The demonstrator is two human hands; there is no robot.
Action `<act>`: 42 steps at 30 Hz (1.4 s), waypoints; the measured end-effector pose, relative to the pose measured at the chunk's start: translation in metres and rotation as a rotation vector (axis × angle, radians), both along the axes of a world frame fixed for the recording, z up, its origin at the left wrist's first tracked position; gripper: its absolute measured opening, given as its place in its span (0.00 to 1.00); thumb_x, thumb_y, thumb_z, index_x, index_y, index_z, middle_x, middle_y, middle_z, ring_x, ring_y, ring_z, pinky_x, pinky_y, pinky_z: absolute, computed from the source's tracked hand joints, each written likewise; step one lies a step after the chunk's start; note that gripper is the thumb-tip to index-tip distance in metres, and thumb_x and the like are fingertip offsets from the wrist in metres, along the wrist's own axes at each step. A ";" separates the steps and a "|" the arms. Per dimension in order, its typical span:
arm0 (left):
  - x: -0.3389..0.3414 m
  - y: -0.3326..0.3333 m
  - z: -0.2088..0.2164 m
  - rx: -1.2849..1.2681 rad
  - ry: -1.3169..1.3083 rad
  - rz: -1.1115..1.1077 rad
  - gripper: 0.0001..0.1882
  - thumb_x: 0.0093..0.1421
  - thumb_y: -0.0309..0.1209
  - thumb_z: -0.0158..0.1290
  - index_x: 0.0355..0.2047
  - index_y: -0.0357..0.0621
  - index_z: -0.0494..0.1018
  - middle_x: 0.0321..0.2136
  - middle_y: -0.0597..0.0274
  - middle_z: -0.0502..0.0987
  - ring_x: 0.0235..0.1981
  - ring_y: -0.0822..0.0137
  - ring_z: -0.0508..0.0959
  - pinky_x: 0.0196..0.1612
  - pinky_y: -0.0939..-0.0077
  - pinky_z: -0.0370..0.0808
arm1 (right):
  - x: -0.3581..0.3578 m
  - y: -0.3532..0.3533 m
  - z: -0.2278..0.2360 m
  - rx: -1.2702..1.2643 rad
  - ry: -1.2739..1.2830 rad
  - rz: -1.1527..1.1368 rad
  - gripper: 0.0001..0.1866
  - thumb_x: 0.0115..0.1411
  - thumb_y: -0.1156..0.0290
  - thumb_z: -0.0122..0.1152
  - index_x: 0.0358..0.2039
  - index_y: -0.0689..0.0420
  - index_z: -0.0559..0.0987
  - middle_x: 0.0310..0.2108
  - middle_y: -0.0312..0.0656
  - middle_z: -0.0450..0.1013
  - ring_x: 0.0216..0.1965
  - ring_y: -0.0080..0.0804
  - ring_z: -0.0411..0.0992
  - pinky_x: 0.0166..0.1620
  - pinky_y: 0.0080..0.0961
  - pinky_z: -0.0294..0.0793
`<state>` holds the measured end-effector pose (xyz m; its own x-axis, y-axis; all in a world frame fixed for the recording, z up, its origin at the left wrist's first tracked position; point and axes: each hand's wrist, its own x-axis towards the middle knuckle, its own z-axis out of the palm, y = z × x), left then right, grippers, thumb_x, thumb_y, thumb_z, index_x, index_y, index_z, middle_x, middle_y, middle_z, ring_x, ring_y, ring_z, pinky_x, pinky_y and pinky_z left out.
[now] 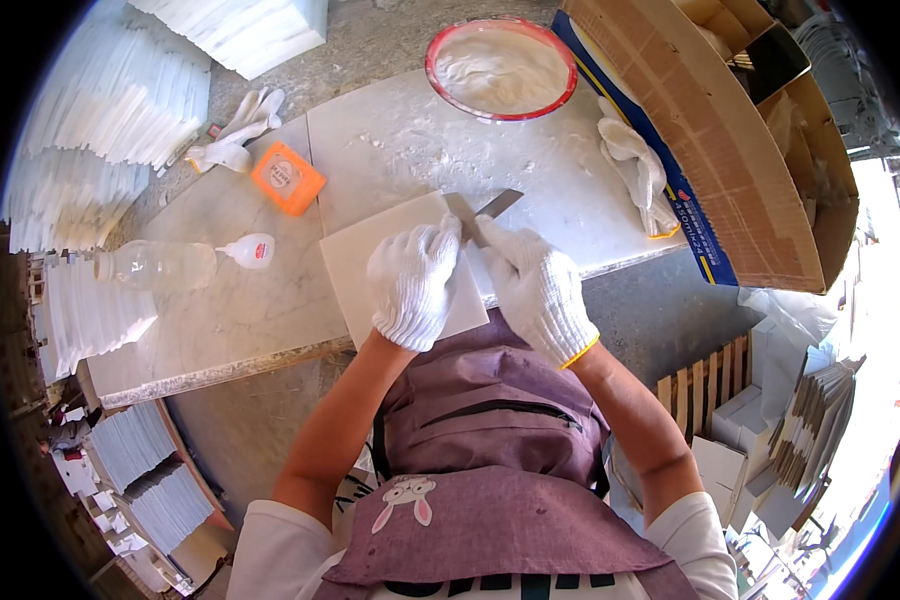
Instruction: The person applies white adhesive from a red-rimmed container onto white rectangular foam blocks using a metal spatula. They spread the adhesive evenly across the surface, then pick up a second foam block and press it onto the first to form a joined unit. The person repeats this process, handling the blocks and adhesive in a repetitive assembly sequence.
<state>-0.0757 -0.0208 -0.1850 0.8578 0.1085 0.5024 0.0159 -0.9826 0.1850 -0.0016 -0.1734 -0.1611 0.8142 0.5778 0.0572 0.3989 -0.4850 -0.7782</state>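
Right hand's (542, 290) grip holds the blade (485, 212) over the tile (370, 250).

At the centre of the frame, a white square stone tile (375, 262) lies on a pale marble slab table (240, 310). The left gloved hand (413, 283) rests on this tile, and the right gloved hand (542, 290) is just beside it on the right, holding a flat metal scraper blade (482, 212). A red-rimmed round bowl of white paste (501, 68) stands at the upper centre. An orange rectangular box (287, 178) lies at the upper left, with a clear plastic bottle (160, 265) below it. A brown cardboard box (730, 150) is at the upper right.
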 end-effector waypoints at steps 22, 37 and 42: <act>0.002 -0.002 -0.002 -0.017 -0.041 0.031 0.15 0.54 0.28 0.61 0.43 0.47 0.77 0.23 0.65 0.75 0.26 0.61 0.77 0.29 0.64 0.73 | 0.029 -0.002 -0.002 0.010 -0.070 0.047 0.17 0.62 0.69 0.54 0.51 0.54 0.79 0.33 0.56 0.76 0.35 0.54 0.76 0.37 0.46 0.74; 0.001 -0.001 -0.006 -0.035 -0.065 0.042 0.16 0.51 0.25 0.60 0.42 0.47 0.77 0.24 0.65 0.76 0.25 0.60 0.77 0.28 0.64 0.73 | 0.028 -0.005 -0.008 0.020 -0.061 0.043 0.17 0.62 0.68 0.55 0.51 0.54 0.80 0.35 0.56 0.76 0.36 0.55 0.76 0.39 0.44 0.75; 0.001 0.000 -0.008 -0.095 -0.087 0.024 0.17 0.50 0.26 0.60 0.43 0.48 0.77 0.25 0.64 0.76 0.26 0.59 0.77 0.29 0.63 0.73 | 0.011 -0.003 0.002 -0.017 -0.026 0.143 0.17 0.63 0.69 0.55 0.52 0.53 0.80 0.34 0.55 0.77 0.36 0.54 0.77 0.40 0.42 0.75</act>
<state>-0.0744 -0.0209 -0.1927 0.8079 0.1791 0.5615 0.0188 -0.9601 0.2791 0.0090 -0.1760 -0.1590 0.7216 0.6892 0.0659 0.4847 -0.4349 -0.7589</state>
